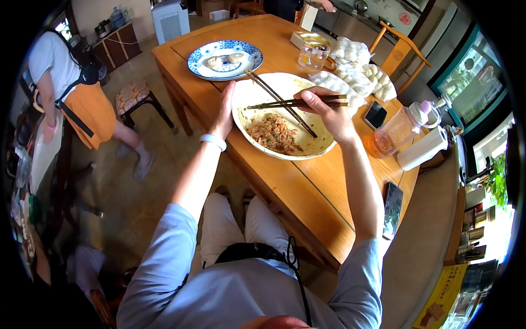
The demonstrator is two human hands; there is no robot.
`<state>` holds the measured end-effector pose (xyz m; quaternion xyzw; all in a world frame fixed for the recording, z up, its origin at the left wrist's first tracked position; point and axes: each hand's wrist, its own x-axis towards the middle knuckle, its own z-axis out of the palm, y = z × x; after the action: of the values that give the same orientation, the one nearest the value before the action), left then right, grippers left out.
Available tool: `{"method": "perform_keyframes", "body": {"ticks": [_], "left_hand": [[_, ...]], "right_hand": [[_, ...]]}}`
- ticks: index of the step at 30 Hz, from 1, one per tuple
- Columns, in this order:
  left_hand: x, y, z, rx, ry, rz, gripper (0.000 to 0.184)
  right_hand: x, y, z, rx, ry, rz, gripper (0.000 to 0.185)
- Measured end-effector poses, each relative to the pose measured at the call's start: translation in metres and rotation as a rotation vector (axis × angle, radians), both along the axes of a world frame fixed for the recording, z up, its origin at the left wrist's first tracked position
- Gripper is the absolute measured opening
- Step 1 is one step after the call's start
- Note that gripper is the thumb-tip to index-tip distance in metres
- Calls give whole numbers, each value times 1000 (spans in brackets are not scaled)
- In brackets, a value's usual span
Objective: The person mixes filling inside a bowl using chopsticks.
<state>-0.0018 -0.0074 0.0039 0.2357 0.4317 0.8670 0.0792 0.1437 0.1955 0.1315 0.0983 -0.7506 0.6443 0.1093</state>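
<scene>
A large white bowl point(323, 143) with a brownish minced filling point(272, 133) stands near the table's edge. My left hand point(223, 112) holds the bowl's left side, palm against its outer wall. In my right hand point(324, 109), fingers closed, is a pair of dark chopsticks point(279, 103) pointing left across the bowl, above the filling. Another pair of chopsticks point(263, 85) leans over the far rim, tips down inside the bowl, crossing beneath the held pair. Just beyond the bowl, a blue-patterned plate point(255, 53) bears a few pale dumpling-like pieces point(224, 60).
On the wooden table point(307, 189) are bags of white round items point(356, 77), a glass mug point(314, 55), a phone point(376, 115), a plastic jug point(392, 131), a white cylinder point(423, 148) and another phone point(392, 208). A person point(60, 71) stands left, near a stool point(133, 97).
</scene>
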Motion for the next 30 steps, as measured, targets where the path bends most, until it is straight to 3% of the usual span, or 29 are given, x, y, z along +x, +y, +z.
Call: {"method": "perform_keyframes", "body": {"ticks": [7,13,20,22,26,30], "left_hand": [[2,-1,1,-52,-6,54,50],[2,2,-1,6,-30,35,48],[0,0,0,-37,-39,63,47],[-4,2,-4,-35,-48,89,46],[-5,3,-7,-48,-51,106,42],[9,2,9,-69,-18,150,44]], "right_hand": [[14,8,7,-4,-78,101,26],[-2,8,2,69,11,-19,27],[27,7,24,135,-77,126,29],[37,14,35,216,-29,112,23],[53,28,47,182,-8,-75,28],[72,43,60,270,-92,-100,30]]}}
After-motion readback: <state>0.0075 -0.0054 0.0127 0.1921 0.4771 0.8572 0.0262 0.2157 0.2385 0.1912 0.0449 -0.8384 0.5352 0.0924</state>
